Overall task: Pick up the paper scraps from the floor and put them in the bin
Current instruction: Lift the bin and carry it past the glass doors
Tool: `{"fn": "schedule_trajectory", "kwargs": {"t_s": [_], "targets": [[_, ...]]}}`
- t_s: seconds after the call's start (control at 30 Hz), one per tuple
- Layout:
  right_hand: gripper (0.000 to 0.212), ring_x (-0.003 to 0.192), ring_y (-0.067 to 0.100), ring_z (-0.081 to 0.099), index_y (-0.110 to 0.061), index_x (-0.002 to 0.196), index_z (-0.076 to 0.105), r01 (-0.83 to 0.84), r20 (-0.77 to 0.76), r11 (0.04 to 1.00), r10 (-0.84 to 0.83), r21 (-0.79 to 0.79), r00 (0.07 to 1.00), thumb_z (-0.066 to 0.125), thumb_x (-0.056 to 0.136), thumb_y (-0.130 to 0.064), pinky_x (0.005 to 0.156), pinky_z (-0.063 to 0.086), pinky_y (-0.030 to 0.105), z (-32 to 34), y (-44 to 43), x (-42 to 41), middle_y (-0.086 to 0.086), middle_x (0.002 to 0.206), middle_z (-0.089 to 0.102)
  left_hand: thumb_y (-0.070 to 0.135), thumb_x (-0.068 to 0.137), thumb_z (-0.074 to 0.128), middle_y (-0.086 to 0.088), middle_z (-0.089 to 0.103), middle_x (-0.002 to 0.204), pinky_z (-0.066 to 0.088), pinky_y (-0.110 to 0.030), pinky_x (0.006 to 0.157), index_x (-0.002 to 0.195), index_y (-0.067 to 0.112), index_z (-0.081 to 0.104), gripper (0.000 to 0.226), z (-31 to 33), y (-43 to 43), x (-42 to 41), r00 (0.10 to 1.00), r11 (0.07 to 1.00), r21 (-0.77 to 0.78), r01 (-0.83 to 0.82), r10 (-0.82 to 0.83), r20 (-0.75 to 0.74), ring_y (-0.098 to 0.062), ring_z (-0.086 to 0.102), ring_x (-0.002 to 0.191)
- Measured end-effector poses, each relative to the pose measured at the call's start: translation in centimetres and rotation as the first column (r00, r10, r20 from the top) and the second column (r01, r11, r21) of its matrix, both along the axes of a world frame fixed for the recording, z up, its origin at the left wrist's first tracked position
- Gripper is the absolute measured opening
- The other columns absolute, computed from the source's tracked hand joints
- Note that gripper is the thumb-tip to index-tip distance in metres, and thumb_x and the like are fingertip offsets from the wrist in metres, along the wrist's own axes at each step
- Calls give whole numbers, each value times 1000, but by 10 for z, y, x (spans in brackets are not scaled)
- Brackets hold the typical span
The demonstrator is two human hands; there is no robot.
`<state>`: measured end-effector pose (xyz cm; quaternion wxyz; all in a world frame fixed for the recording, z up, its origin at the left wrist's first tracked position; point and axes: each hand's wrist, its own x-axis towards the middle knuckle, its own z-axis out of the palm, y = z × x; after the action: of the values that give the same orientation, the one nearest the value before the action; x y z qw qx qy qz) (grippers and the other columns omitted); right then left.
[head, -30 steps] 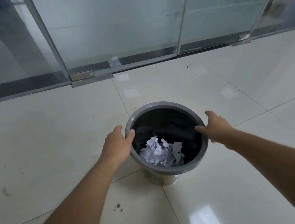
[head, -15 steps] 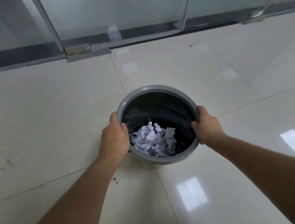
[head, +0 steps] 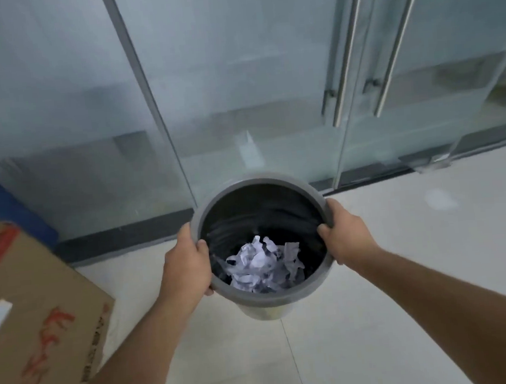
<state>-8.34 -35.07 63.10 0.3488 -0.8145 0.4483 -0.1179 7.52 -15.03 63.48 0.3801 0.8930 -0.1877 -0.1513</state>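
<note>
A round grey bin (head: 285, 296) with a black inside is held up above the tiled floor, near the glass wall. White crumpled paper scraps (head: 262, 264) lie in a heap at its bottom. My left hand (head: 188, 268) grips the bin's left rim, thumb inside. My right hand (head: 346, 235) grips the right rim the same way. No loose scraps show on the visible floor.
A brown cardboard box (head: 40, 326) with red print lies at the left, close to my left arm. Frosted glass panels and a glass door with metal bar handles (head: 347, 61) stand right behind the bin. Pale floor tiles (head: 434, 252) stretch to the right.
Both hands closed on the bin's rim and lifted it off the floor. The bin now sits closer to the glass wall, and the cardboard box has come into view.
</note>
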Motion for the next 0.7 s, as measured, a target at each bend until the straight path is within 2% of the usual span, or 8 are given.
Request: {"fn": "schedule_trajectory", "kwargs": {"t_s": [0.1,0.2,0.3,0.37,0.47,0.7], "targets": [[46,79,43,65,-17,132,43,-11,65,998,15,-58,998,49,87,-16,73,58,50,129,-4,20,21,100,64,22,102,38,-11,68,91,48,-22,33,120,22,50,21,126,0,13,997,998,-63,-28,33,70,-25,67,49],[44,88,40,64,-16,132,44,-29,121,991,45,-127,992,49,89,-17,73,55,42,238,-3,27,21,108,65,23,103,39,-9,66,90,52,-26,34,118,25,49,19,234,7,13,990,989,-144,-43,61,124,-24,68,57],[39,72,35,63,-15,128,46,-49,187,988,76,-144,980,48,90,-16,49,51,32,309,3,22,16,98,62,22,103,39,-10,66,89,54,-29,37,116,21,51,18,308,16,7,976,981,-189,-49,87,199,-25,69,59],[41,69,35,64,-16,131,46,-48,234,990,78,-131,969,48,90,-16,42,47,29,336,8,17,16,98,62,21,102,39,-13,67,88,54,-29,36,115,18,52,19,338,21,3,966,978,-203,-39,89,241,-26,70,58],[41,65,34,63,-15,131,46,-58,291,991,92,-124,952,48,90,-14,41,47,28,357,16,9,17,97,63,22,102,40,-13,68,88,56,-29,39,116,19,53,19,363,31,-4,962,976,-217,-34,91,259,-26,73,60],[39,61,31,63,-17,126,52,-32,347,995,64,-96,936,49,87,-13,39,46,26,376,21,-5,15,90,65,23,103,43,-12,69,88,59,-31,43,118,19,52,18,381,38,-18,969,974,-225,-6,61,241,-26,75,60]]}}
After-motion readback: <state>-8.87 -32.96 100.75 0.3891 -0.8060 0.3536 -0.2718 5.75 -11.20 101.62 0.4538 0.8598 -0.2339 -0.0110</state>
